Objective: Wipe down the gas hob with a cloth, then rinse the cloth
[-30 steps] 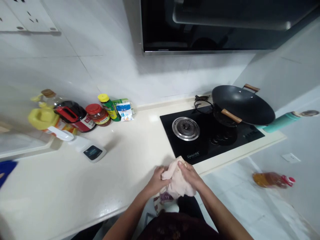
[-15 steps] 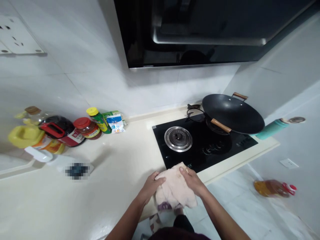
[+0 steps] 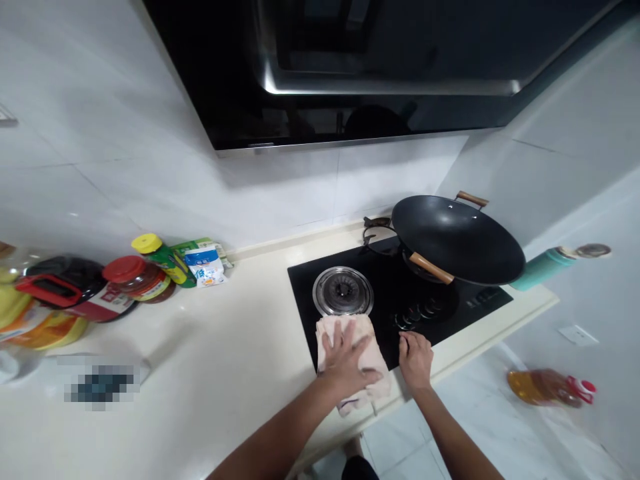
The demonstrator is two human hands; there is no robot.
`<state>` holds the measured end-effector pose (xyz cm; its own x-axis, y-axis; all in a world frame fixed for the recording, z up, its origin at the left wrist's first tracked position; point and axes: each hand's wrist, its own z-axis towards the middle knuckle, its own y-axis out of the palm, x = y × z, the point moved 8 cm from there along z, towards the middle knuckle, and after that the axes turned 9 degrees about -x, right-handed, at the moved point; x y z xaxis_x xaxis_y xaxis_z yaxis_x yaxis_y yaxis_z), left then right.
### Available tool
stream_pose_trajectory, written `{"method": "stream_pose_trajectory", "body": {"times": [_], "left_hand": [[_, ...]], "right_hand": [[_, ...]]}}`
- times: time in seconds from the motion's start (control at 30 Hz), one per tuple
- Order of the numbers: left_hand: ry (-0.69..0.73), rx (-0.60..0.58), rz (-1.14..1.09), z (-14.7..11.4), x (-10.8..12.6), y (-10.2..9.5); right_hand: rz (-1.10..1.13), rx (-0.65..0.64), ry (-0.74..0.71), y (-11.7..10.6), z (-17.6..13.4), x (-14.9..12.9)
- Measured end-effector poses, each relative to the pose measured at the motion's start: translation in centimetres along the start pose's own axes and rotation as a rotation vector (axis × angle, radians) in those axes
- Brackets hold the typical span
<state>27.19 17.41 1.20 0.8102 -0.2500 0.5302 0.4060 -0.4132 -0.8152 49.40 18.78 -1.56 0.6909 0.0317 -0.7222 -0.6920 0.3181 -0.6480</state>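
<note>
two hands observed, bare. the left hand point(image 3: 345, 360) lies palm down, fingers spread, on a folded cloth point(image 3: 376, 353); the right hand point(image 3: 416, 360) rests apart from it at the front edge of the hob point(image 3: 383, 300), fingers bent and drawn together, and whether it pinches anything cannot be told. change noted: half a second ago both hands gripped the cloth, raised in front of the body; it now lies flat on the hob's front left corner, and the right hand has let go. the cloth is pale pink, soft and matte, roughly rectangular, with a purple mark at the near end. its far edge meets the rim of the round, ridged metal burner point(image 3: 343, 287). the hob is smooth, glossy black, its control knobs point(image 3: 416, 313) just beyond the right fingers. farther right stands a dark, wide wok point(image 3: 457, 237) with wooden handles. the cloth's near end reaches past the glass onto the counter's front strip. bare glass runs from burner to knobs; left of the hob, a broad stretch of smooth pale counter point(image 3: 235, 373) extends to the red-lidded jar point(image 3: 140, 279) and white-and-blue packet point(image 3: 206, 268).
</note>
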Motion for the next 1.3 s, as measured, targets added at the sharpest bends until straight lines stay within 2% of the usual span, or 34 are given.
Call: {"method": "stream_pose_trajectory", "body": {"times": [0.03,0.1,0.23,0.33,0.43,0.5,0.57,0.63,0.7,0.8,0.9,0.97,1.07,1.17,1.3], "left_hand": [[0.019,-0.041,0.015,0.8,0.5,0.9],[0.090,-0.053,0.041,2.1,1.6,1.8],[0.217,-0.019,0.089,5.4,3.6,1.7],[0.257,-0.041,0.104,8.8,4.8,1.5],[0.280,-0.073,0.127,11.4,5.7,1.5],[0.282,-0.064,0.130,11.6,5.9,1.6],[0.277,-0.015,0.085,10.1,5.5,1.4],[0.267,0.039,0.030,7.3,4.4,1.0],[0.239,0.076,0.007,4.1,2.3,0.4],[0.140,0.116,0.015,-0.1,-2.3,-0.9],[-0.002,0.198,0.058,-2.2,-6.8,-3.1],[-0.063,0.257,0.092,-2.2,-8.7,-4.6],[-0.157,0.339,0.160,-0.6,-10.7,-7.2],[-0.276,0.387,0.218,2.1,-12.6,-10.0],[-0.367,0.371,0.261,6.8,-14.6,-13.6]], "right_hand": [[-0.048,0.013,-0.035,0.4,-0.4,0.1],[-0.123,0.024,-0.116,1.2,-0.8,0.2],[-0.078,0.042,-0.188,1.7,-1.3,1.9],[-0.027,-0.032,-0.234,1.9,-1.8,3.4],[-0.066,-0.081,-0.268,1.9,-2.4,3.9],[-0.109,-0.030,-0.263,1.4,-2.5,3.7],[-0.148,0.065,-0.221,0.6,-2.6,3.5],[-0.191,0.131,-0.181,0.1,-2.6,3.4],[-0.240,0.130,-0.172,0.1,-2.6,3.2],[-0.305,0.105,-0.178,0.5,-2.7,3.0],[-0.341,0.098,-0.162,0.8,-2.9,2.7],[-0.359,0.087,-0.150,1.1,-2.9,2.5],[-0.375,0.078,-0.147,1.3,-3.0,2.2],[-0.405,0.077,-0.142,1.5,-3.0,2.0],[-0.471,0.051,-0.142,1.9,-3.0,1.5]]}}
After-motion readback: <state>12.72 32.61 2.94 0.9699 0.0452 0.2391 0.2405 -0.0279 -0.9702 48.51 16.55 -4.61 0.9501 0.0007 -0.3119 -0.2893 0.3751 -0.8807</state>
